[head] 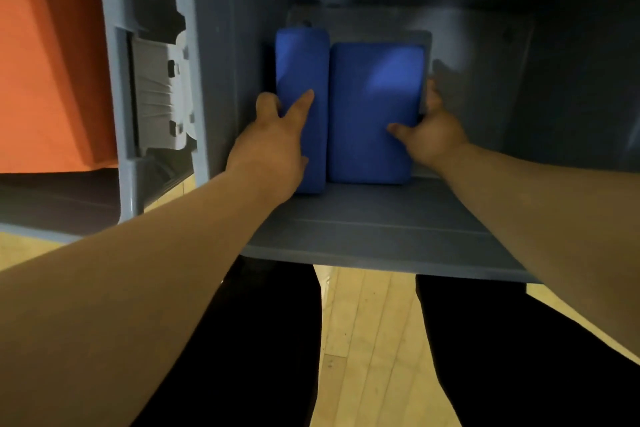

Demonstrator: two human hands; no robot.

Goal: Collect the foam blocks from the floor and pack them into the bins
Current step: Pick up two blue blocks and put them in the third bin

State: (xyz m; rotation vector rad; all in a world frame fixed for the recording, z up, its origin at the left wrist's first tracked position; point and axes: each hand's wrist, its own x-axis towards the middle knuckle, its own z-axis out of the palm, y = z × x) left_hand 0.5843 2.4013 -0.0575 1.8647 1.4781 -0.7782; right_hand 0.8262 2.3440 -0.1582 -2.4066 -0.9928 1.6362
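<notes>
Two blue foam blocks lie side by side deep inside a grey plastic bin (363,239). The narrow block (304,66) stands on edge at the left. The wide flat block (374,107) lies to its right, touching it. My left hand (273,139) grips the near end of the narrow block, thumb on its left side and index finger stretched along its top. My right hand (429,135) holds the wide block at its near right corner, thumb on top and fingers around the right edge.
The bin's left wall carries a pale grey latch handle (161,94). An orange surface (48,55) lies beyond that wall. Below the bin's near rim are light wooden floorboards (367,340) and my legs in black trousers (263,340).
</notes>
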